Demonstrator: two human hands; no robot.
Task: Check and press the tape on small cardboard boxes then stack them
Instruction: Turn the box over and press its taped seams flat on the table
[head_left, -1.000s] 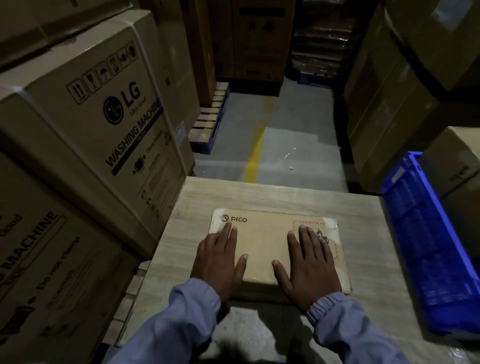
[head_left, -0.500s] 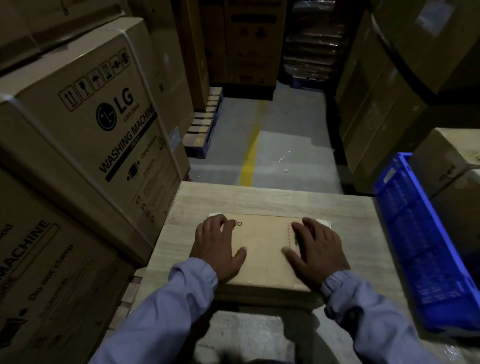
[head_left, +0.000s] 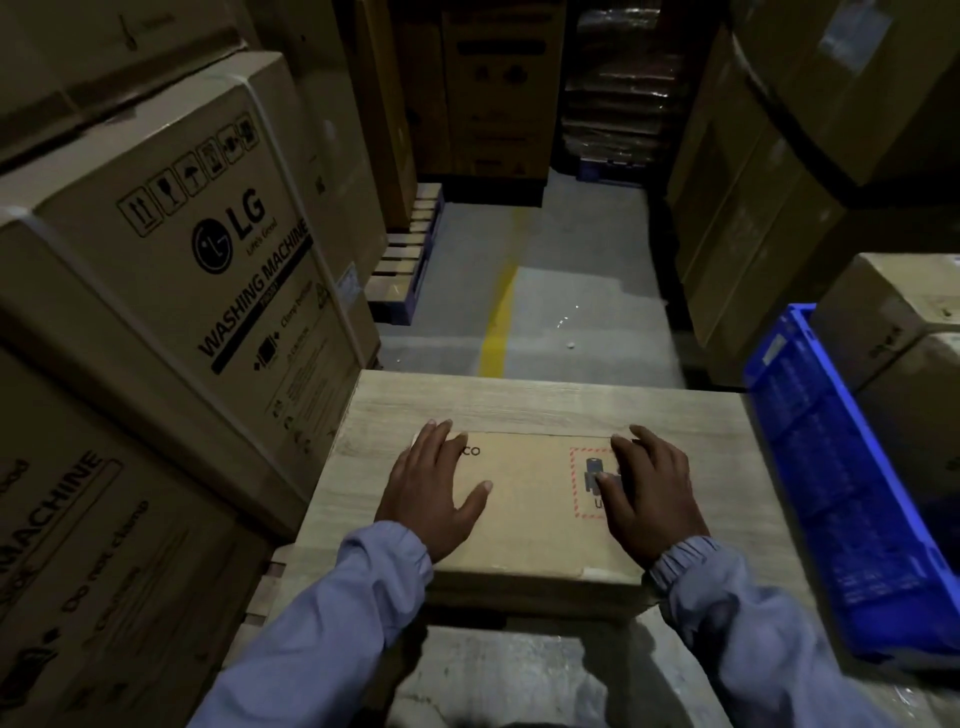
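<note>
The small cardboard box (head_left: 530, 514) lies flat on the bench (head_left: 519, 405), long axis running left to right, directly beneath both: left grip (head_left: 431, 491) spread flat on its left end, right grip (head_left: 655, 496) pressing open-fingered on its right end.

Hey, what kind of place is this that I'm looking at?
Most likely a warehouse or stockroom: stacked LG washing machine cartons, wooden pallets beside a concrete aisle with a yellow floor line, and a blue plastic crate.
</note>
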